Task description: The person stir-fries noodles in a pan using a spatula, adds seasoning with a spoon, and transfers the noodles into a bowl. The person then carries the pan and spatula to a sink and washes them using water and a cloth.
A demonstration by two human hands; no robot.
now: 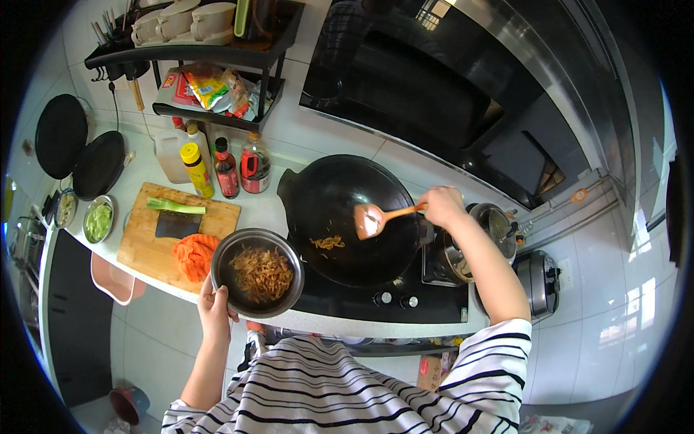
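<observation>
My left hand grips the rim of a steel bowl of cooked brown shreds, held just left of a black wok. My right hand holds a wooden spatula by its handle, its blade over the inside of the wok. A small heap of the same kind of shreds lies in the wok. Behind the bowl, an orange cloth rests on a wooden cutting board, near a cleaver blade and a piece of green stalk.
Sauce bottles stand behind the board, below a black shelf. A bowl of green slices sits at the left. Right of the wok is a lidded pot. A dark range hood hangs behind the stove.
</observation>
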